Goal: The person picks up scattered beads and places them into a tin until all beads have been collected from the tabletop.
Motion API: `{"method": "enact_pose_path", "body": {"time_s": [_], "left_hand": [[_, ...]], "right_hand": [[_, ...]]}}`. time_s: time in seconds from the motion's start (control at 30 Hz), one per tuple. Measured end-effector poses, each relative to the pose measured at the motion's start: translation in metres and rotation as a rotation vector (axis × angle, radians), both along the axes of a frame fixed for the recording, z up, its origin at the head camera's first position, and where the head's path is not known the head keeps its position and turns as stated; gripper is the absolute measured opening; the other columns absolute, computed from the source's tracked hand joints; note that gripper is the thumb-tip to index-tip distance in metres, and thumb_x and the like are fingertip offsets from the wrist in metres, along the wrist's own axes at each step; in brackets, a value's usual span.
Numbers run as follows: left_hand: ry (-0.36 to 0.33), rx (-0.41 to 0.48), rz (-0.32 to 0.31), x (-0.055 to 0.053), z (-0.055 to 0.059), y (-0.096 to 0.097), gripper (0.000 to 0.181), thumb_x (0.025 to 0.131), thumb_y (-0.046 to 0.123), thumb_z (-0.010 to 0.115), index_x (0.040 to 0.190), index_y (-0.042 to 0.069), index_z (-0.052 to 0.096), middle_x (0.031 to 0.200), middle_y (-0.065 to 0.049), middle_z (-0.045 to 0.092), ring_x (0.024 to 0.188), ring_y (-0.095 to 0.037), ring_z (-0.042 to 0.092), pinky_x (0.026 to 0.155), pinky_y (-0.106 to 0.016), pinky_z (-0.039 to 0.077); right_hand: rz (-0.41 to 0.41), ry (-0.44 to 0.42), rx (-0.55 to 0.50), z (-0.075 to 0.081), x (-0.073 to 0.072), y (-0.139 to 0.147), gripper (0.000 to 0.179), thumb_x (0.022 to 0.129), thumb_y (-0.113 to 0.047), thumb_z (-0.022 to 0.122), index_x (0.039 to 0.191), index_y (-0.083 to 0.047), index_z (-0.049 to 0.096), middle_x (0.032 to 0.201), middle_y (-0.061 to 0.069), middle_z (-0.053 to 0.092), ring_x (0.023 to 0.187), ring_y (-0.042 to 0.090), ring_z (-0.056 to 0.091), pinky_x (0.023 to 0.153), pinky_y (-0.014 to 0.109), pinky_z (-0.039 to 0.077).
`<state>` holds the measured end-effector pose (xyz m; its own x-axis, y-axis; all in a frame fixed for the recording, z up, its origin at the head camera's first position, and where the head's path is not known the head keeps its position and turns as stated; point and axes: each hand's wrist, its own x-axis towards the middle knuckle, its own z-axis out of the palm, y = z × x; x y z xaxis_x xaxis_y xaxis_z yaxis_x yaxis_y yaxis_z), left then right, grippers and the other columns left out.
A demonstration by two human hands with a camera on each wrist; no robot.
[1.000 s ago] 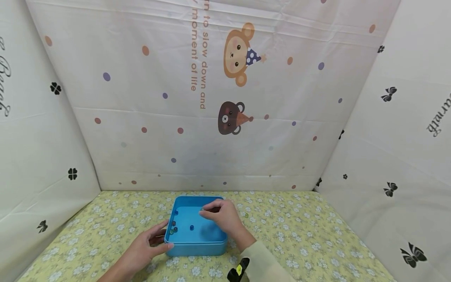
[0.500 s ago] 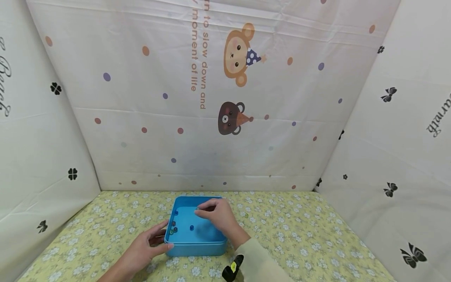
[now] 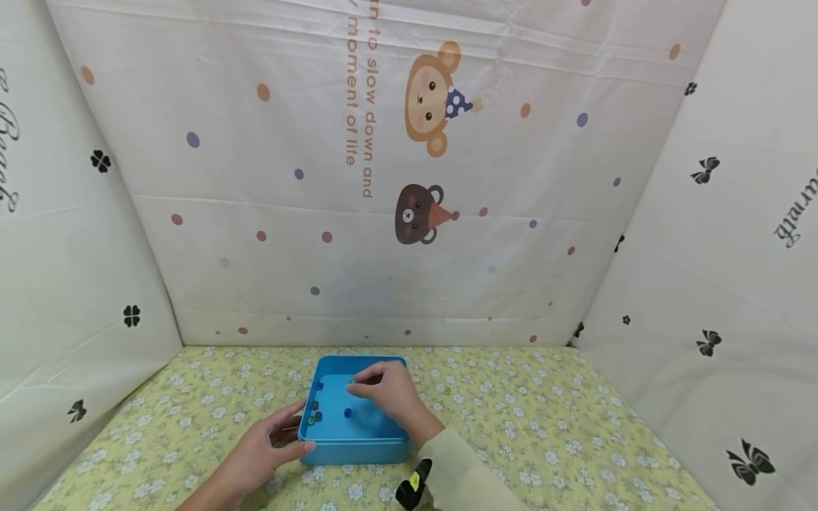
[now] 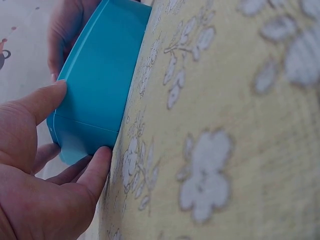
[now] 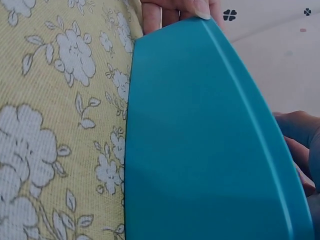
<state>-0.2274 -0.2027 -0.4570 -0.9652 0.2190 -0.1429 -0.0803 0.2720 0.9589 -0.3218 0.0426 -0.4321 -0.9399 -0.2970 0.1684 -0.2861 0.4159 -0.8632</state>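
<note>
A blue open-topped plastic box (image 3: 358, 452) stands on the cloth. My left hand (image 3: 265, 447) grips its near left corner, thumb on the front rim and fingers along the left side, as the left wrist view also shows. Over the inside of the box, my right hand (image 3: 390, 394) has thumb and forefinger pinched together at a small marble, mostly hidden by the fingertips. Below lies a dark blue marble (image 3: 348, 412) on the box floor. Along the left wall sit another blue marble (image 3: 320, 385), a green marble (image 3: 311, 420) and some brownish ones (image 3: 318, 416).
A yellow-green marble (image 3: 447, 390) lies on the flowered yellow cloth (image 3: 524, 433), right of the box. White printed sheets (image 3: 358, 270) rise at the back and both sides. A black strap with a yellow mark (image 3: 415, 482) is at my right sleeve.
My right hand has shifted a little leftward above the box, fingertips still pinched. My left hand, the box and the marbles lying in it have stayed put.
</note>
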Motion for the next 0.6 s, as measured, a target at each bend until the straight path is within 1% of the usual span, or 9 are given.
{"method": "enact_pose_path", "body": {"time_s": [0.17,0.33,0.6], "left_hand": [[0.0,-0.001,-0.001,-0.0008,-0.0004,-0.0003,0.086,0.097,0.03,0.073,0.164,0.008,0.023,0.155,-0.036,0.038,0.136,-0.053,0.049,0.109,-0.045,0.063],[-0.003,-0.001,-0.008,-0.0021,-0.0013,-0.0009,0.086,0.097,0.03,0.072,0.164,0.008,0.023,0.156,-0.036,0.037,0.138,-0.053,0.047,0.109,-0.046,0.062],[0.0,0.007,-0.017,-0.0022,-0.001,-0.0007,0.086,0.098,0.029,0.072,0.164,0.008,0.022,0.156,-0.037,0.036,0.138,-0.054,0.047,0.109,-0.047,0.062]], "right_hand": [[0.007,0.003,0.025,-0.0017,-0.0017,-0.0006,0.018,0.087,-0.032,0.085,0.097,-0.017,0.084,0.096,-0.005,0.075,0.083,0.006,0.066,0.066,0.022,0.064],[0.022,-0.003,0.059,-0.0031,-0.0037,-0.0027,0.015,0.087,-0.033,0.085,0.095,-0.02,0.084,0.092,-0.008,0.074,0.08,0.004,0.065,0.064,0.02,0.062],[0.027,-0.013,0.068,-0.0036,-0.0062,-0.0052,0.013,0.087,-0.031,0.085,0.093,-0.02,0.084,0.089,-0.008,0.074,0.078,0.005,0.065,0.062,0.021,0.061]]}}
